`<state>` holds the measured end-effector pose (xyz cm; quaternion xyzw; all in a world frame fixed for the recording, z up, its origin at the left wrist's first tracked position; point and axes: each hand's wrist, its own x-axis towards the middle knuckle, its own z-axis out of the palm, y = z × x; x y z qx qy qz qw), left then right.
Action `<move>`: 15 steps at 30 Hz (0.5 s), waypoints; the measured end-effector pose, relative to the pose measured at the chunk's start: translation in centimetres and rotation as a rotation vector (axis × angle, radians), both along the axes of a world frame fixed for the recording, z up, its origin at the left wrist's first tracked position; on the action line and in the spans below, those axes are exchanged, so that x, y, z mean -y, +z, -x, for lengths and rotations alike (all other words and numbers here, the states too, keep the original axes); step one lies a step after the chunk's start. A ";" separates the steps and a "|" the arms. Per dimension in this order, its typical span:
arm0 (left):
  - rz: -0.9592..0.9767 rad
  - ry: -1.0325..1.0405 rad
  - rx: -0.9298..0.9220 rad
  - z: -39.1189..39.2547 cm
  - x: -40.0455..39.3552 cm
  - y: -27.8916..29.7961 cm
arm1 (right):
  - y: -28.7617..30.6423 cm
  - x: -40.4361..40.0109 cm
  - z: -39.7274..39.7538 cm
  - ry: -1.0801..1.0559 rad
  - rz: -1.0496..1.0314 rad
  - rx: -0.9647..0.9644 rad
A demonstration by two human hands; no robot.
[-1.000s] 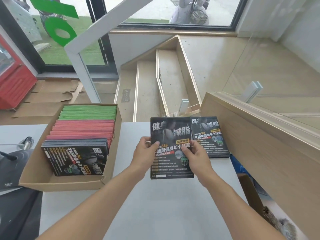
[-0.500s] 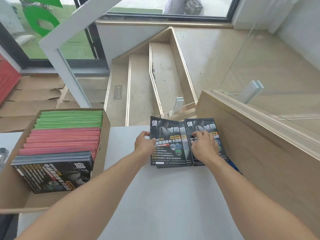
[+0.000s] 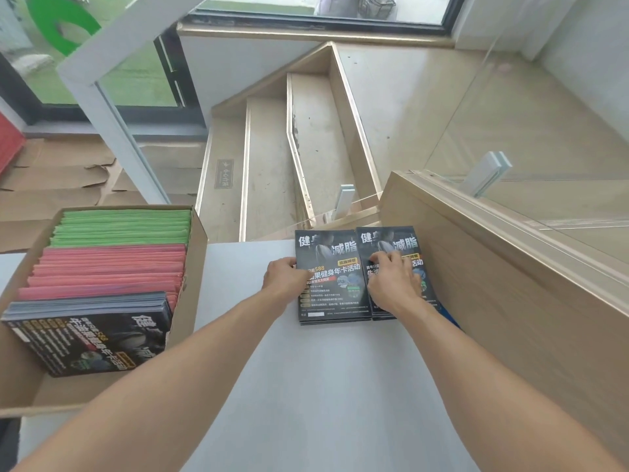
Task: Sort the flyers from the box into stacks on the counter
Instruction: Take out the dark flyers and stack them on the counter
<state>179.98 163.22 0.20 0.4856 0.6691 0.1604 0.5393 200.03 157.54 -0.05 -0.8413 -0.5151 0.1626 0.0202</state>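
Fingers: those of the right hand (image 3: 394, 284) lie spread and nearly straight, pressing flat on the cover of the right stack of black flyers (image 3: 391, 247); nothing is curled round it. Those of the left hand (image 3: 284, 279) rest against the left edge of the left stack of black flyers (image 3: 332, 267), thumb on the cover near that edge; whether the other fingers curl under the stack cannot be told. Both stacks: on the white counter (image 3: 323, 386), at its far end, side by side and touching along their long edges, covers up, the right one just beside the wooden partition (image 3: 510, 301). Cardboard box (image 3: 195, 301): at the counter's left side, well apart from the stacks. Contents, far to near: green flyers (image 3: 126, 226), pink flyers (image 3: 109, 267), then more black flyers (image 3: 88, 332) of the same print, leaning toward the near wall. Surroundings: stairs (image 3: 272, 148) descending beyond the counter's far edge; glass panel (image 3: 527, 131) above the partition; flattened cardboard (image 3: 58, 175) on the floor at left. Between box and stacks: bare counter, crossed only by the left forearm.
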 end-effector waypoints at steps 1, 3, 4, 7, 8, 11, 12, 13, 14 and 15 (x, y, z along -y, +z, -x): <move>0.002 -0.006 0.007 0.0 -0.1 0.3 | 0.0 0.0 0.0 0.003 0.000 -0.003; 0.002 -0.027 0.014 0.1 -0.2 0.5 | 0.1 0.0 -0.1 0.007 0.003 -0.009; 0.007 -0.050 0.011 0.0 -0.1 0.4 | 0.2 0.0 -0.1 0.006 0.007 -0.011; 0.023 -0.101 0.030 0.1 0.0 -0.1 | 0.3 0.0 0.0 0.005 0.018 -0.008; 0.023 -0.104 0.044 0.2 0.1 0.1 | 0.4 0.0 0.1 0.008 0.022 -0.009; 0.028 -0.106 0.076 0.4 0.2 0.4 | 0.8 -0.1 0.2 0.017 0.042 -0.011; 0.030 -0.088 0.079 0.5 0.3 0.4 | 1.0 0.0 0.3 0.016 0.037 -0.005; 0.043 -0.050 0.090 0.5 0.4 0.4 | 1.1 0.1 0.5 0.009 0.007 0.008; 0.056 -0.013 0.110 0.5 0.6 0.7 | 1.3 0.2 0.8 0.003 -0.047 0.029; 0.078 0.015 0.143 0.4 0.8 0.9 | 1.3 0.4 1.2 0.006 -0.112 0.049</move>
